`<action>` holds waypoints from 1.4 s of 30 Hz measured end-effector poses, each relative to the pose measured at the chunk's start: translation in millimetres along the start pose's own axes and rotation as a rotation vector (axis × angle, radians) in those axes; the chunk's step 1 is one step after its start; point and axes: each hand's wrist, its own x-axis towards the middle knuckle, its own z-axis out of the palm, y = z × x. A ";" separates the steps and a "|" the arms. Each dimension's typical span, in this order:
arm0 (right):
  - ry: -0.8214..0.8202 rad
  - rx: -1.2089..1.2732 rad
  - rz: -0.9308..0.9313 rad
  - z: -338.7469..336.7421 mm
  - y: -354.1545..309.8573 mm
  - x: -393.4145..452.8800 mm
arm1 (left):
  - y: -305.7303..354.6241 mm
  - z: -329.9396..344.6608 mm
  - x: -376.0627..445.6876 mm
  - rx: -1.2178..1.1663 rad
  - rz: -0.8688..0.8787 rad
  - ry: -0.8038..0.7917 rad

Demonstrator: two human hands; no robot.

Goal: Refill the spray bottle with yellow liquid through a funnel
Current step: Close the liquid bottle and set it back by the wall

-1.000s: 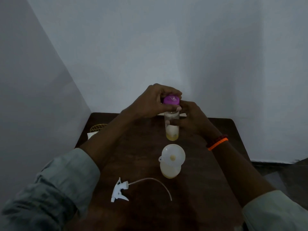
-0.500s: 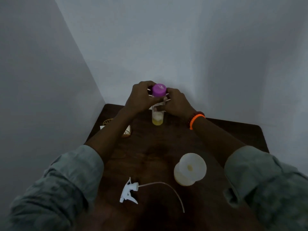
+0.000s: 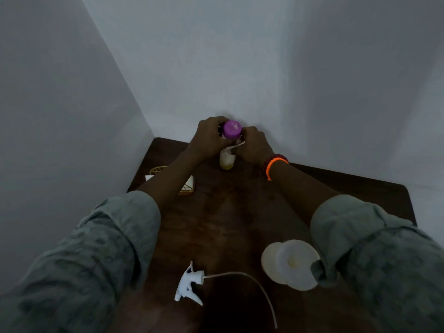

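Note:
A clear bottle (image 3: 226, 162) with a purple cap (image 3: 232, 129) and a little yellow liquid in its base stands at the far edge of the dark wooden table (image 3: 230, 217). My left hand (image 3: 208, 138) grips its neck and cap from the left. My right hand (image 3: 254, 147) holds its upper body from the right. Near me on the right stands the spray bottle (image 3: 270, 263) with a white funnel (image 3: 298, 263) in its mouth; my right sleeve partly covers it. The white trigger sprayer head (image 3: 188, 283) with its long tube lies flat at the front.
A yellow wire basket (image 3: 186, 187) holding white paper sits at the table's left edge, partly behind my left forearm. Grey walls meet in a corner just behind the table. The table's right corner (image 3: 406, 188) is close to the wall.
The view has swung left and closer, so the funnel and spray bottle now sit lower right. Both hands stay on the purple-capped bottle, which stands further back at the far edge of the table.

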 end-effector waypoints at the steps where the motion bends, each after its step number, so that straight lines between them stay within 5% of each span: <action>1: 0.002 -0.003 0.004 1.2 0.9 1.0 | -3.0 1.7 1.6 -0.004 -0.010 -0.005; 15: 0.004 0.070 0.163 -27.5 0.5 -18.7 | -0.9 1.7 2.3 -0.033 -0.053 -0.034; 25: 0.070 0.165 0.272 -103.8 23.3 -136.8 | 41.3 -11.6 -57.6 -0.107 -0.279 0.136; 32: -0.021 0.234 0.324 -116.7 33.0 -264.0 | 114.8 22.0 -185.1 -0.302 -0.370 -0.493; 36: -0.130 0.285 0.392 -106.6 34.9 -304.5 | 125.0 37.9 -213.7 -0.347 -0.448 -0.554; 42: -0.083 0.347 0.419 -93.1 37.4 -324.5 | 136.7 53.9 -224.0 -0.365 -0.481 -0.531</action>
